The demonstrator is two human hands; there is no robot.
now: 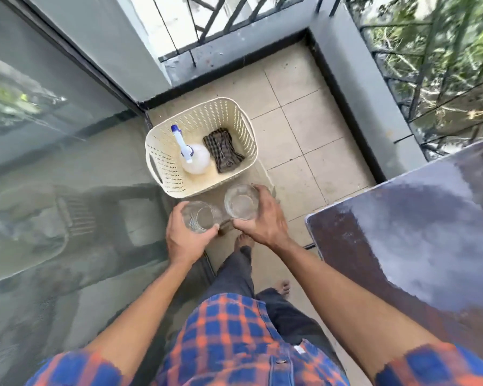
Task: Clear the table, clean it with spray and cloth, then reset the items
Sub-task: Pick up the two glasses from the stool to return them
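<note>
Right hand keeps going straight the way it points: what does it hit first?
Likely the near wall of the cream perforated plastic basket, just ahead of the clear glass gripped by the right hand; depth is unclear.

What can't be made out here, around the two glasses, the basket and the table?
Head view only:
- Table: cut off by the picture's right edge; the rest of its top is unseen.
- Left glass and right glass: left hand and right hand cover their sides; contents unclear.
- Spray bottle in the basket: fill level too blurred to tell.
</note>
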